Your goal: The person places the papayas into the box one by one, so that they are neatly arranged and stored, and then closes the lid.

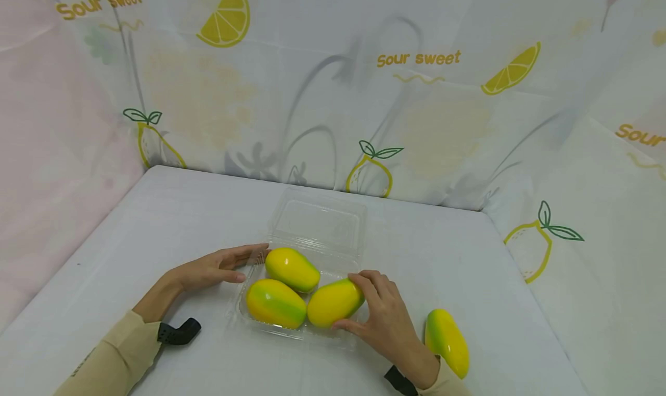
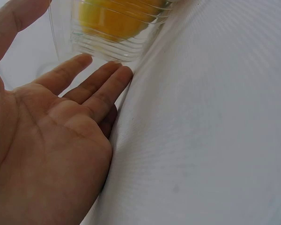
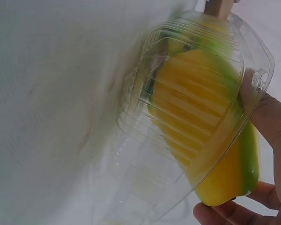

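Gripping a mango with my right hand, thumb and fingers around it | lower centre of frame, right side of clear container | my left hand unclenched, fingers extended beside container's left wall

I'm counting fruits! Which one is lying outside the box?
The rightmost fruit, alone on the table; the other three are in or over the clear box.
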Demonstrator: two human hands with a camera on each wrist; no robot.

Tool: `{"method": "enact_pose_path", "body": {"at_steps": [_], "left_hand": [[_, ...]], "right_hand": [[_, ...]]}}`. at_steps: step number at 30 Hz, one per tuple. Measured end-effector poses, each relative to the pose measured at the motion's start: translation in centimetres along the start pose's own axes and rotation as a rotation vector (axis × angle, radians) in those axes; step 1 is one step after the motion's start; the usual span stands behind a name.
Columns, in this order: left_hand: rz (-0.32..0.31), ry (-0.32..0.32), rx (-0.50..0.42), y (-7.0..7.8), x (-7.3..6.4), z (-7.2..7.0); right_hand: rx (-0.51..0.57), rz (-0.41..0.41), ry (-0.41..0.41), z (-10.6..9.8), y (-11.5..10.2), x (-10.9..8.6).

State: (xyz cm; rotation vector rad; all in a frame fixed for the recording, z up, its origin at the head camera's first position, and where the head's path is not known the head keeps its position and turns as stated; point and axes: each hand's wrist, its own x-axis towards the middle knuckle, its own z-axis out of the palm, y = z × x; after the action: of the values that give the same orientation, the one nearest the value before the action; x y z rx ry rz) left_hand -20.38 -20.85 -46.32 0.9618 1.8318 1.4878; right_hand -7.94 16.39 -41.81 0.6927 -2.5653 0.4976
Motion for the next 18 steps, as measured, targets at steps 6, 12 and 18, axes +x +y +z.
{"method": "enact_pose_path", "body": {"at_steps": [6,12,18], "left_hand": [[0.001,-0.001,0.003,-0.10,0.00,-0.08],[-0.005,0.002,0.013,-0.06,-0.02,-0.06],[-0.010,0.004,0.013,0.05,-0.04,-0.01]], "right_hand": [[-0.007,-0.016,0.009,0.16,0.07,-0.10],[-0.039,-0.071,0.026,0.47,0.19,-0.19],[-0.042,-0.094,0.008,0.63,0.24,-0.25]]}}
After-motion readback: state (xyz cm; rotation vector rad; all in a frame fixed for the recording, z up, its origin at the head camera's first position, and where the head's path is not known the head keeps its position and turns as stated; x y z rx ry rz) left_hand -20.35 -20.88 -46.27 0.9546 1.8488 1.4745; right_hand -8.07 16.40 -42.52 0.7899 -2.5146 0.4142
